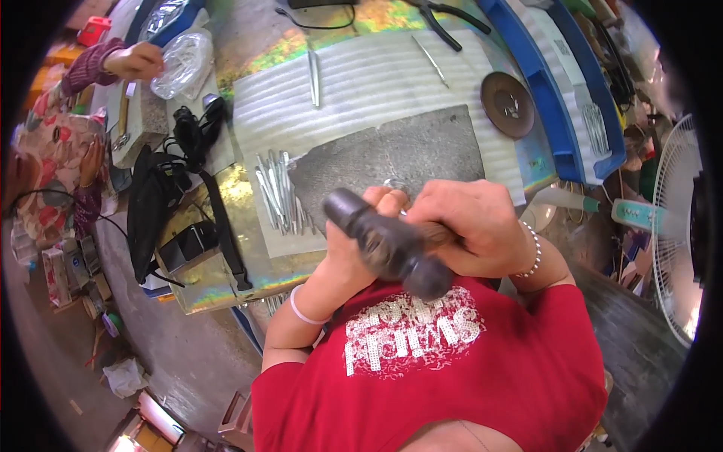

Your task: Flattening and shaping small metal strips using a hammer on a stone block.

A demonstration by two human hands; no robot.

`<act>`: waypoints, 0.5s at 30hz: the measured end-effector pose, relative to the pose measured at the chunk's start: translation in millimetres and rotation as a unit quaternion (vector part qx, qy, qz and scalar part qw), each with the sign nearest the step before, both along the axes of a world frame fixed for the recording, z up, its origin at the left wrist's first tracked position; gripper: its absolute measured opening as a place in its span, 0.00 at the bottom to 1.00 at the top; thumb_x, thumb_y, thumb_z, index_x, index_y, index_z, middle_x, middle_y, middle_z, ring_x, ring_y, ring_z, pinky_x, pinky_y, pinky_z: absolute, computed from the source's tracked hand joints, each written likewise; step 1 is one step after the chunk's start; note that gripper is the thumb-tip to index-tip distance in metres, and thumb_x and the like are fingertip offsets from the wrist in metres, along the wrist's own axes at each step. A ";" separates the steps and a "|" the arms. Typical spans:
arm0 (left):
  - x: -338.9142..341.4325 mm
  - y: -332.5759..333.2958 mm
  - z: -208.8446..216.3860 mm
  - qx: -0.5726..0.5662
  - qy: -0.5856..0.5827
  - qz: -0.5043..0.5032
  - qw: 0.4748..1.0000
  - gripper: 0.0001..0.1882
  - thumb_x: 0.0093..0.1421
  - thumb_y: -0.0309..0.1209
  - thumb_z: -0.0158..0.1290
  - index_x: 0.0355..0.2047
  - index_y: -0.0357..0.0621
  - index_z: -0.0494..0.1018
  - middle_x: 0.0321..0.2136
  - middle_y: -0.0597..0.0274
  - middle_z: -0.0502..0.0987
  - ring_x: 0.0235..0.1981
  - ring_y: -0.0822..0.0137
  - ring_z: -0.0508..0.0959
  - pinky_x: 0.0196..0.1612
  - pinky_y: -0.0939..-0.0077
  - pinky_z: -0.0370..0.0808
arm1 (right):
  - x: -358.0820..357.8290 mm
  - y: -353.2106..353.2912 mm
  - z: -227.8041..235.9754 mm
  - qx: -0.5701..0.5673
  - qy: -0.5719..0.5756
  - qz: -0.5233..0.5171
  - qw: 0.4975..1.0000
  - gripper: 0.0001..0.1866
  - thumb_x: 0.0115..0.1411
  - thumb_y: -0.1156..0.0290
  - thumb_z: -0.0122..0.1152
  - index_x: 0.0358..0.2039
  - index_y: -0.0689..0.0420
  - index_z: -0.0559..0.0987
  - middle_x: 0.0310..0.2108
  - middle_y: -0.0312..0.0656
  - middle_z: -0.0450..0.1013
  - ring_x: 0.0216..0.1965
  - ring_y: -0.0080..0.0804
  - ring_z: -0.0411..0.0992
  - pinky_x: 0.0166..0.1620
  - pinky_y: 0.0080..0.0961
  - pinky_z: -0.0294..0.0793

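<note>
My right hand (471, 226) is wrapped round the handle of a ball-peen hammer (384, 241), whose dark metal head is raised close to the camera. Behind that head, my left hand (350, 252) is mostly covered; its visible fingers are curled together at the near edge of a dark grey slab (392, 151). What they pinch is hidden. A small shiny round piece (395, 183) lies on the slab just beyond those fingers. To the left, a bundle of slim metal punches (279, 192) rests on a white foam sheet (354, 75).
Farther off lie two single metal rods (313, 79) (431, 62) and black-handled pliers (440, 19). A brown round dish (507, 105) and blue trays (553, 98) stand right, beside a fan (674, 226). Black straps (215, 211) lie left; another person's hand (139, 60) touches a clear plastic bag (183, 64).
</note>
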State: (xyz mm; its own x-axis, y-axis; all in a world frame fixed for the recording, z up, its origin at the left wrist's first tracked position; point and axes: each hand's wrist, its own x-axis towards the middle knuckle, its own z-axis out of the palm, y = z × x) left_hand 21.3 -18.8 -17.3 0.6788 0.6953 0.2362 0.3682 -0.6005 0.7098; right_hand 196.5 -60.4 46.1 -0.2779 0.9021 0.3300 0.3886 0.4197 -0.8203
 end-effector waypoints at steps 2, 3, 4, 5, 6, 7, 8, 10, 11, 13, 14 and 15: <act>-5.2 -0.4 -28.7 0.069 -0.093 -0.013 0.993 0.13 0.42 0.22 0.54 0.32 0.47 0.72 0.27 0.62 0.74 0.21 0.60 0.75 0.22 0.68 0.72 | -0.5 -5.3 15.3 -0.069 0.025 -0.006 0.997 0.12 0.53 0.77 0.61 0.39 0.60 0.73 0.29 0.44 0.72 0.26 0.33 0.73 0.28 0.24 0.71; -5.6 0.5 -31.3 0.112 -0.067 -0.003 0.991 0.14 0.41 0.22 0.53 0.32 0.46 0.72 0.27 0.62 0.73 0.19 0.61 0.75 0.21 0.68 0.72 | -1.4 -12.1 21.0 -0.107 0.070 -0.041 0.991 0.16 0.53 0.80 0.60 0.43 0.61 0.71 0.32 0.44 0.72 0.28 0.28 0.73 0.30 0.24 0.72; -2.1 3.9 -18.5 0.129 -0.085 0.009 0.988 0.14 0.41 0.20 0.52 0.32 0.45 0.71 0.24 0.62 0.72 0.17 0.62 0.74 0.18 0.71 0.71 | 0.5 -20.6 21.6 -0.119 0.080 -0.060 0.988 0.18 0.53 0.80 0.60 0.45 0.61 0.69 0.34 0.45 0.72 0.29 0.27 0.73 0.32 0.24 0.73; -3.6 4.4 -21.7 0.111 -0.090 0.002 0.990 0.14 0.41 0.20 0.52 0.32 0.45 0.71 0.24 0.62 0.72 0.17 0.62 0.74 0.18 0.72 0.71 | 5.1 -28.1 21.3 -0.131 0.090 -0.079 0.984 0.20 0.53 0.81 0.60 0.46 0.62 0.68 0.36 0.45 0.72 0.31 0.26 0.73 0.33 0.24 0.73; -3.0 4.9 -24.4 0.091 -0.100 -0.013 0.991 0.14 0.42 0.19 0.51 0.32 0.44 0.71 0.24 0.62 0.71 0.18 0.62 0.74 0.18 0.72 0.71 | 12.2 -34.3 32.5 -0.139 0.019 -0.072 0.988 0.20 0.53 0.80 0.60 0.47 0.62 0.69 0.36 0.46 0.72 0.32 0.31 0.74 0.36 0.24 0.73; -1.8 5.1 -22.7 0.097 -0.101 -0.005 0.990 0.14 0.42 0.18 0.51 0.32 0.45 0.71 0.24 0.63 0.71 0.17 0.63 0.74 0.18 0.73 0.70 | 15.9 -38.1 39.1 -0.128 -0.012 -0.056 0.990 0.21 0.53 0.80 0.60 0.48 0.62 0.68 0.35 0.47 0.72 0.32 0.33 0.74 0.36 0.25 0.73; -1.3 5.9 -22.1 0.098 -0.106 -0.002 0.990 0.14 0.42 0.18 0.51 0.32 0.45 0.71 0.24 0.63 0.71 0.17 0.63 0.74 0.18 0.73 0.70 | 18.2 -40.2 43.9 -0.117 -0.041 -0.040 0.991 0.22 0.53 0.81 0.60 0.49 0.62 0.68 0.35 0.48 0.72 0.32 0.36 0.75 0.35 0.25 0.73; -1.7 7.1 -21.6 0.084 -0.104 -0.009 0.991 0.13 0.43 0.19 0.51 0.31 0.45 0.71 0.24 0.63 0.71 0.17 0.63 0.74 0.18 0.73 0.70 | 20.3 -43.7 49.4 -0.126 -0.057 -0.030 0.990 0.24 0.52 0.81 0.60 0.51 0.62 0.67 0.34 0.49 0.72 0.31 0.41 0.74 0.34 0.27 0.73; -2.2 7.5 -20.9 0.083 -0.107 -0.011 0.991 0.13 0.43 0.19 0.51 0.31 0.45 0.71 0.24 0.63 0.71 0.17 0.63 0.74 0.18 0.73 0.70 | 21.2 -45.2 50.2 -0.116 -0.074 -0.026 0.990 0.26 0.51 0.81 0.61 0.51 0.63 0.67 0.34 0.49 0.72 0.31 0.42 0.74 0.33 0.28 0.73; -3.4 8.3 -18.7 0.070 -0.056 -0.003 0.996 0.12 0.41 0.23 0.60 0.28 0.42 0.72 0.25 0.62 0.76 0.22 0.64 0.78 0.22 0.75 0.74 | 22.2 -46.9 51.4 -0.108 -0.090 -0.023 0.990 0.27 0.50 0.82 0.61 0.52 0.63 0.67 0.35 0.49 0.72 0.31 0.43 0.74 0.32 0.29 0.74; -2.0 8.1 -18.9 0.070 -0.057 -0.005 0.996 0.12 0.41 0.23 0.60 0.28 0.42 0.72 0.25 0.62 0.76 0.22 0.64 0.78 0.22 0.75 0.74 | 22.1 -47.4 52.4 -0.088 -0.101 -0.027 0.991 0.28 0.49 0.83 0.61 0.52 0.62 0.67 0.34 0.49 0.72 0.30 0.43 0.74 0.32 0.29 0.74; -1.6 7.9 -19.7 0.072 -0.054 -0.003 0.996 0.12 0.41 0.22 0.60 0.29 0.42 0.72 0.25 0.61 0.76 0.22 0.64 0.78 0.22 0.75 0.74 | 21.5 -47.5 52.3 -0.068 -0.111 -0.029 0.991 0.29 0.47 0.83 0.61 0.52 0.62 0.67 0.34 0.49 0.72 0.29 0.43 0.74 0.31 0.30 0.74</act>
State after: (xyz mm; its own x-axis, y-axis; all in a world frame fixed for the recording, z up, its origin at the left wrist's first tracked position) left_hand 19.7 -10.9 -36.9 0.6485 0.6444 0.4051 0.2898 -0.7012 0.6515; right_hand 218.0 -107.9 98.4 -0.2774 0.9504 0.1410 0.5864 0.2837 -0.7587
